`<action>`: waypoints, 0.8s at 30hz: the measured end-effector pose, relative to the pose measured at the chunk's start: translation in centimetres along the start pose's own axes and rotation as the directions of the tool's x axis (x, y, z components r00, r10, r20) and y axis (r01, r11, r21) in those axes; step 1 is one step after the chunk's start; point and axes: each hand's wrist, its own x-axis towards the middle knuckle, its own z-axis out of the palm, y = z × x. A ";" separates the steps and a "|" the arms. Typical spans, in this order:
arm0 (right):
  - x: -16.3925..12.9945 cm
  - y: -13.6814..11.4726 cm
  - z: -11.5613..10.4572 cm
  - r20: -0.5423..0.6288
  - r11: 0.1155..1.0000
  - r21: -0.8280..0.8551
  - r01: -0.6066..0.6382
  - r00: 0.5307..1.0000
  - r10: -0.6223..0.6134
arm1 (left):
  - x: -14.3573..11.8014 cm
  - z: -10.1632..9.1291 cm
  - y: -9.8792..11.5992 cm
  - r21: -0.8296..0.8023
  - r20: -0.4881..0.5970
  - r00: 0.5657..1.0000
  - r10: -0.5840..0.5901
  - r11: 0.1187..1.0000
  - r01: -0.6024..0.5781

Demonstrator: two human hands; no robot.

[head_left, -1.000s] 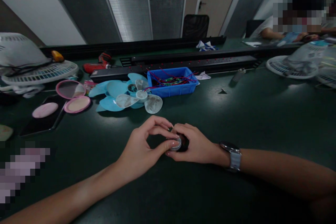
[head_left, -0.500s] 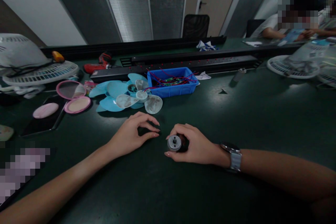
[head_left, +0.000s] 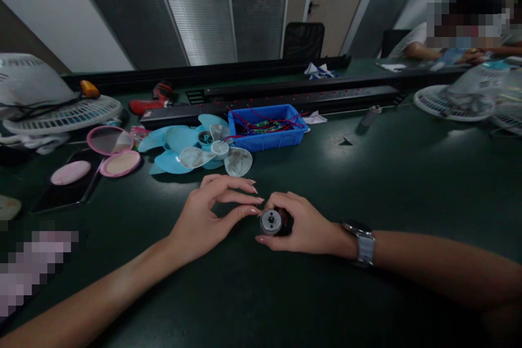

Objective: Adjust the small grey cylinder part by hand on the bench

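Cylinder [head_left: 271, 221], its round metal face turned upward with a dark hole at the center, sits in the right hand [head_left: 305, 223], whose fingers and thumb curl firmly around its sides above a green table [head_left: 387, 190]. The left hand [head_left: 199, 217] holds nothing, fingers parted, its thumb tip at the cylinder's rim; whether they touch cannot be told. A watch [head_left: 365, 246] circles the right wrist.

Beyond the fingertips of both hands, a blue bin [head_left: 277, 142] stands open, filled with red and dark wires [head_left: 240, 116] and green circuit boards [head_left: 267, 126], some wires poking over its rim. Ahead of the left fingers, against the bin's near-left corner, lie overlapping blue fan blades [head_left: 173, 161] and a grimy white fan blade [head_left: 238, 161]. Farther left of those fingers, a pink compact [head_left: 110, 140] lies open, a mirror in its lid and a pale disc in its base. Well beyond the right fingers, a small grey can [head_left: 370, 117] stands on the table.
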 end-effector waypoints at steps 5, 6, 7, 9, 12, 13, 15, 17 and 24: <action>0.1 0.4 0.3 -0.022 0.999 -0.005 0.036 0.999 -0.037 | -0.4 1.1 2.3 -0.059 0.008 0.995 0.096 0.994 -0.096; 0.1 0.4 0.4 -0.024 0.999 0.004 0.046 0.999 -0.045 | -0.5 1.3 2.4 -0.060 0.010 0.994 0.106 0.993 -0.105; 0.1 0.4 0.4 -0.023 0.999 0.010 0.052 0.998 -0.051 | -0.5 1.4 2.5 -0.058 0.011 0.994 0.112 0.992 -0.112; 0.1 0.5 0.5 -0.018 0.998 0.013 0.058 0.998 -0.058 | -0.6 1.5 2.5 -0.047 0.015 0.993 0.114 0.992 -0.113; 0.0 0.5 0.4 -0.017 0.999 0.004 0.053 0.998 -0.053 | -0.7 1.5 2.5 -0.044 -0.018 0.994 0.109 0.993 -0.110; 0.0 0.5 0.4 -0.020 0.999 -0.004 0.046 0.999 -0.047 | -0.7 1.5 2.5 -0.042 -0.035 0.994 0.104 0.994 -0.106; 0.0 0.4 0.4 -0.020 0.999 -0.019 0.037 0.999 -0.037 | -0.6 1.5 2.6 -0.030 -0.057 0.994 0.097 0.995 -0.099; 0.0 0.3 0.3 -0.024 0.999 -0.024 0.040 0.999 -0.041 | -0.5 1.5 2.6 -0.009 -0.044 0.994 0.100 0.995 -0.100; 0.1 0.3 0.4 -0.012 0.999 -0.007 0.041 0.999 -0.041 | -0.2 1.3 2.2 0.017 0.034 0.991 0.126 0.992 -0.126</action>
